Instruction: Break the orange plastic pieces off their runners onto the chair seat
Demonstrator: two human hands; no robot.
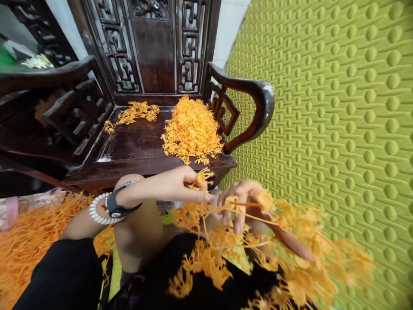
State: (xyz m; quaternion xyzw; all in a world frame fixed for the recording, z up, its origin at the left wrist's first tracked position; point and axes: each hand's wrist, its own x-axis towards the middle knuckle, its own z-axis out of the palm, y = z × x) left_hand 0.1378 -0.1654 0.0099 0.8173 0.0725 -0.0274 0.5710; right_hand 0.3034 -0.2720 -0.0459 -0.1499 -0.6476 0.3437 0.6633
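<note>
Low in the frame's centre, the left hand (176,186) pinches a small orange plastic floret (203,175) between thumb and fingers. Just right of it, the right hand (240,200) has its grip curled around thin orange plastic stems of a blurred sprig cluster (290,241). Above, on the dark carved wooden chair seat (135,148), lies a heaped pile of orange florets (191,129); a smaller scatter (134,113) sits at upper left.

orange plastic sprig bunch (258,241) | tangled, blurred (partly); across lap | small orange piece (202,175) | pinched, raised
</note>
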